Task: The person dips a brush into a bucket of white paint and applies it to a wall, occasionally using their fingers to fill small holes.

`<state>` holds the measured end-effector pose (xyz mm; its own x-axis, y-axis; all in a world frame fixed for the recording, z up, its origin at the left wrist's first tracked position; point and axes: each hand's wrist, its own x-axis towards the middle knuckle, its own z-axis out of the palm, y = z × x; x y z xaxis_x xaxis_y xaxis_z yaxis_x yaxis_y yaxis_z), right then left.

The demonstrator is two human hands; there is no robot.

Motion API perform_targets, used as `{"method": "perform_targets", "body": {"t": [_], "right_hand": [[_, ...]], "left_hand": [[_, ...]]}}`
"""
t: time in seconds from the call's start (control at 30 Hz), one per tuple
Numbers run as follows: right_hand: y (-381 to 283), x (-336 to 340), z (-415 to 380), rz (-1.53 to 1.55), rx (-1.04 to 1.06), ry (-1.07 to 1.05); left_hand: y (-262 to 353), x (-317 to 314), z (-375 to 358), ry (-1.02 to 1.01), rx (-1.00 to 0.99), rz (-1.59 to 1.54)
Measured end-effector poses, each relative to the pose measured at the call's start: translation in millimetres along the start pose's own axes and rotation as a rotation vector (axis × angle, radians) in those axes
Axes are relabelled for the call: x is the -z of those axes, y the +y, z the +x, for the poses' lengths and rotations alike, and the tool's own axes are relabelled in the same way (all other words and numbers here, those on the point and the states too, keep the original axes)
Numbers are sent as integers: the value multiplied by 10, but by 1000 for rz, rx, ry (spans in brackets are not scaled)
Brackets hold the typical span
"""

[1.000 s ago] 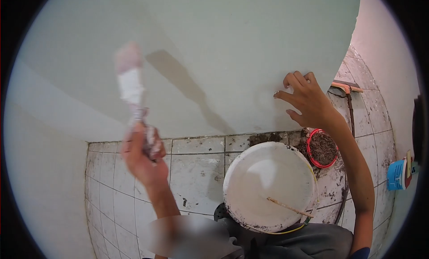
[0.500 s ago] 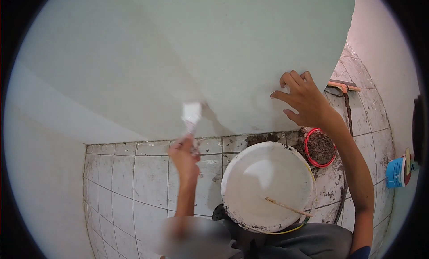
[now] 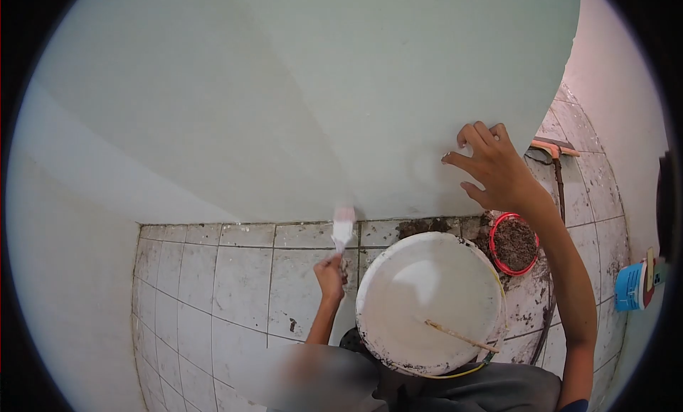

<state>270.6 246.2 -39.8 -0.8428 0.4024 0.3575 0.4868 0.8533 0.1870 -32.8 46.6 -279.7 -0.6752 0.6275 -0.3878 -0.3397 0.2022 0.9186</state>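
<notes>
My left hand point(image 3: 331, 278) grips the handle of a white paintbrush point(image 3: 343, 231), whose bristles are at the foot of the pale green wall point(image 3: 284, 113). My right hand point(image 3: 501, 169) is by the same wall at the right, fingers bent and spread, holding nothing. Between my arms stands a large white bucket point(image 3: 377, 277) of whitish liquid, with a thin stick point(image 3: 459, 335) lying across its right side.
Right of the bucket is a red-rimmed container point(image 3: 514, 245) of brown grainy material. A long-handled orange tool point(image 3: 558, 150) and a blue-and-white tub point(image 3: 629, 287) are further right. Dirt marks the tiled floor point(image 3: 238, 280).
My left hand has moved right and the brush has come down to the wall's bottom edge. My right hand keeps the same pose, while the whole view has shifted slightly.
</notes>
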Motion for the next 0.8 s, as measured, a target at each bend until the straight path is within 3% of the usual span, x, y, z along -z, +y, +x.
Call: {"method": "perform_targets", "body": {"t": [0.1,0.2,0.33,0.43,0.5,0.57,0.63,0.73,0.8], "right_hand": [[-10,-10,1,17,1,-8],[-15,10,13,24,-6,-12],[-11,-5,11,20,-2,-2],[-17,-33,-4,38,-6,3],[-7,-32,15,43,0,10],[-11,-35,9,45,1,12],[-16,-24,12,38,-4,4],[-22,-8,8,36,-7,1],[-29,-12,16,46,-7,8]], "left_hand": [[-215,86,125,62,67,97],[529,-30,203,53,-100,24],[1846,-147,-502,26,-270,-82],[2328,-130,-789,-24,-501,-176],[2339,-146,-750,-98,-535,-260],[2132,-92,-568,-149,-501,-300],[1521,-85,-232,-25,-409,-221],[386,95,203,0,-172,-130],[-12,210,273,18,-27,-80]]}}
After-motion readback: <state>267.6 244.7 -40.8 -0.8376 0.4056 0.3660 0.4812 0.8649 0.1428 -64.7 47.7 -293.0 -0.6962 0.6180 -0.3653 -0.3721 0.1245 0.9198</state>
